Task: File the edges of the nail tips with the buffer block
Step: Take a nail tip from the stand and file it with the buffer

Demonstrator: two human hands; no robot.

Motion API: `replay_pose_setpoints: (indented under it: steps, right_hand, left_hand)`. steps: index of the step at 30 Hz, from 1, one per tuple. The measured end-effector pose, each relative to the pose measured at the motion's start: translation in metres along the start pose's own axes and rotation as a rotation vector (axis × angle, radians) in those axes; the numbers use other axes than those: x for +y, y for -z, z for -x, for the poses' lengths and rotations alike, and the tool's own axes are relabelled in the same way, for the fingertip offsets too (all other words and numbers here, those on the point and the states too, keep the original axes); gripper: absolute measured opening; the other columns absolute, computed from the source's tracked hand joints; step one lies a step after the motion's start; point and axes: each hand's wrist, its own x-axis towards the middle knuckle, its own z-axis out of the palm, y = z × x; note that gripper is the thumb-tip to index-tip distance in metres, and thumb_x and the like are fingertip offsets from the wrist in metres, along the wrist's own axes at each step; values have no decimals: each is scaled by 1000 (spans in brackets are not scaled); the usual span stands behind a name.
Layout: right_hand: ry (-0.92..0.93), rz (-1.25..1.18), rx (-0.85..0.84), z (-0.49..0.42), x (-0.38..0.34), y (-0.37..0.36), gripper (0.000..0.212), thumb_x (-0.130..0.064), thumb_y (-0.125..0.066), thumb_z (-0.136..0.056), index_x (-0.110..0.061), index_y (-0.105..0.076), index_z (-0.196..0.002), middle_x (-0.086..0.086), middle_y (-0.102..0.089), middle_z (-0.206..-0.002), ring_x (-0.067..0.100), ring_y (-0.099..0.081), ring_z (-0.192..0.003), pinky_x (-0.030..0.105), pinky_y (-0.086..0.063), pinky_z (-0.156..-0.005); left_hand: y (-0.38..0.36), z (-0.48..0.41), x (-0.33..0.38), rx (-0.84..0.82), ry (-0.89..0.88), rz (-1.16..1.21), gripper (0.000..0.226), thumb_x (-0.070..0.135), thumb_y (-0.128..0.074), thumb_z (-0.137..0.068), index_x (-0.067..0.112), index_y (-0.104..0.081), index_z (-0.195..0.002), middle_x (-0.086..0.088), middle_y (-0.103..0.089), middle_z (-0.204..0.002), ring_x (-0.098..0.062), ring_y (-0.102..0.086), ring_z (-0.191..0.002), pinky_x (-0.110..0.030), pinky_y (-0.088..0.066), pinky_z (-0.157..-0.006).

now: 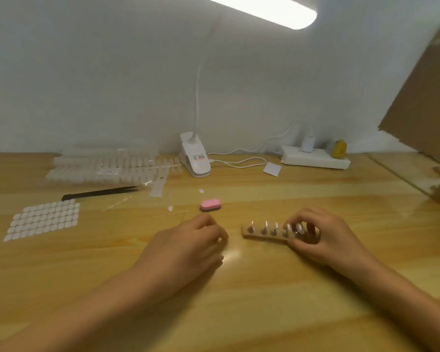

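Buffer: small pink oval buffer block (210,205), 12 o'clock from my left hand (186,247); I judge it light, soft; pinch long sides.
Holder: my right hand (323,240) grips pale wooden strip (254,235) of clear nail tips (266,224).
Other hand: curled, blurred; I cannot tell its hold.

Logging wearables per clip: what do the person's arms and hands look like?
The left hand and right hand are bare, with no gloves, rings, watch or bracelet visible. No sleeve reaches into view on either arm. Blur hides finer detail.
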Motion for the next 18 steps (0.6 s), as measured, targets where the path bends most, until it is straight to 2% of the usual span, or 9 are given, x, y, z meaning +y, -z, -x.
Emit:
replay_pose_setpoints:
  steps: [2,5,7,9,13,16,18]
  right_hand:
    - [-154,13,104,6,42,22,30,-20,-82,-78,-40,-62,-87,-15,-57,-89,7,-54,-72,13,-42,-64]
    - [-361,56,275,3,107,52,21,-13,-82,-78,-25,-69,-89,-10,-57,-84,10,-52,-73,19,-38,-63]
    - [-500,129,351,-5,148,70,13,-16,-80,-80,-16,-71,-89,-3,-60,-84,19,-56,-83,31,-37,-67]
    - [-645,144,411,-13,188,87,16,-20,-78,-84,-8,-71,-92,6,-66,-90,24,-58,-85,32,-39,-68]
    - [-892,159,511,-31,250,112,26,-27,-74,-88,-3,-68,-97,17,-68,-104,32,-62,-95,32,-43,-70]
    - [-1006,208,601,-47,271,114,31,-28,-73,-89,2,-65,-95,25,-65,-107,39,-63,-98,38,-46,-70]
    - [-1020,196,687,-54,273,111,39,-27,-76,-87,3,-61,-107,26,-61,-116,41,-62,-103,43,-50,-76]
  left_hand:
    - [-16,-38,30,8,-94,-4,29,48,-49,-94,41,-50,-122,22,-42,-124,-1,-48,-101,-26,-45,-71]
    - [-43,-104,74,-1,-188,-28,27,36,-47,-98,34,-53,-125,11,-47,-126,-14,-47,-113,-36,-49,-81]
    - [-60,-143,102,15,-198,-43,27,31,-45,-99,29,-53,-126,6,-48,-125,-19,-48,-112,-38,-49,-81]
    - [-76,-168,124,52,-177,-55,27,29,-41,-101,27,-50,-126,4,-47,-123,-21,-49,-108,-35,-49,-75]
    - [-96,-183,127,85,-189,-43,26,29,-38,-100,26,-47,-124,4,-45,-118,-20,-50,-102,-33,-46,-68]
    - [-97,-185,116,128,-170,94,23,31,-39,-99,32,-51,-119,11,-47,-112,-14,-53,-97,-29,-45,-67]
    - [-97,-186,115,139,-172,117,22,31,-40,-98,34,-51,-117,13,-48,-110,-12,-53,-96,-29,-46,-67]
